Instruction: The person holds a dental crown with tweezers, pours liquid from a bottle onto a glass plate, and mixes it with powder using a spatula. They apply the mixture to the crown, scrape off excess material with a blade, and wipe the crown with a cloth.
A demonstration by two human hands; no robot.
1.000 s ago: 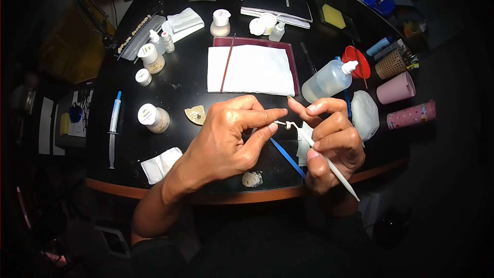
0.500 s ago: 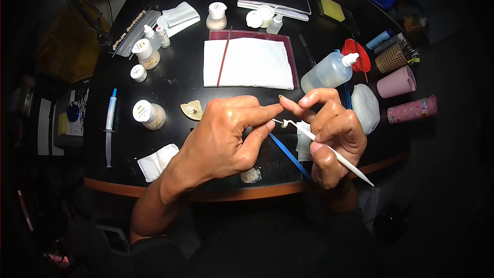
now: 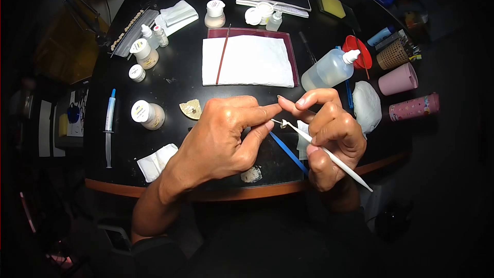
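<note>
My left hand (image 3: 226, 128) pinches a thin pin between thumb and forefinger. On the pin's end sits a small pale piece (image 3: 284, 123) that looks like a tooth crown. My right hand (image 3: 337, 136) is closed round a slim white pointed tool (image 3: 346, 167), its upper end against or just beside the pale piece; contact is too small to tell. The right little finger is close to the left forefinger's tip. Below the hands lies a blue stick-like tool (image 3: 288, 152), partly hidden. A beige honeycomb tray (image 3: 191, 109) rests left of my left hand.
Ahead are a white tissue pad (image 3: 252, 62) and a thin red brush (image 3: 223, 56). Powder jars (image 3: 149, 114) and a syringe (image 3: 109, 128) stand or lie at left. A squeeze bottle (image 3: 329, 69), red bowl (image 3: 363, 54) and pink cup (image 3: 399, 80) are at right.
The white tool has shifted slightly, its lower end a little down and its upper end nearer the pale piece's side. My left hand keeps nearly the same pose.
</note>
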